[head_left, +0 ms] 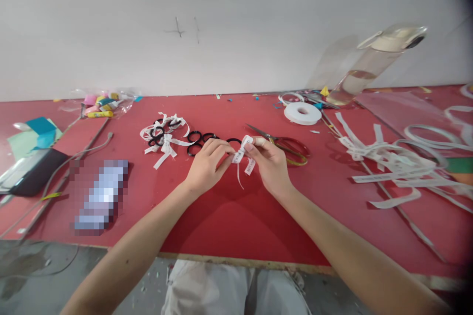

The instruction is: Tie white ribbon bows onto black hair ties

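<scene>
Between my two hands, above the red table, is a white printed ribbon bow (242, 152) with dark lettering on its tails. My left hand (210, 162) pinches its left side, and my right hand (269, 160) grips the right side between thumb and fingers. A black hair tie (233, 141) shows just behind the bow; whether it is joined to it I cannot tell. More black hair ties (194, 136) lie beyond my left hand. Farther left sits a pile of hair ties with white ribbon bows (164, 137). Gold-handled scissors (291, 150) lie beside my right hand.
A roll of white tape (302, 113) and a tilted-looking water bottle (373, 64) stand near the wall. Cut white ribbons (391, 162) spread over the right side of the red table (236, 226). At left are a blurred phone (101, 197), a cable (74, 157) and a dark case (39, 172).
</scene>
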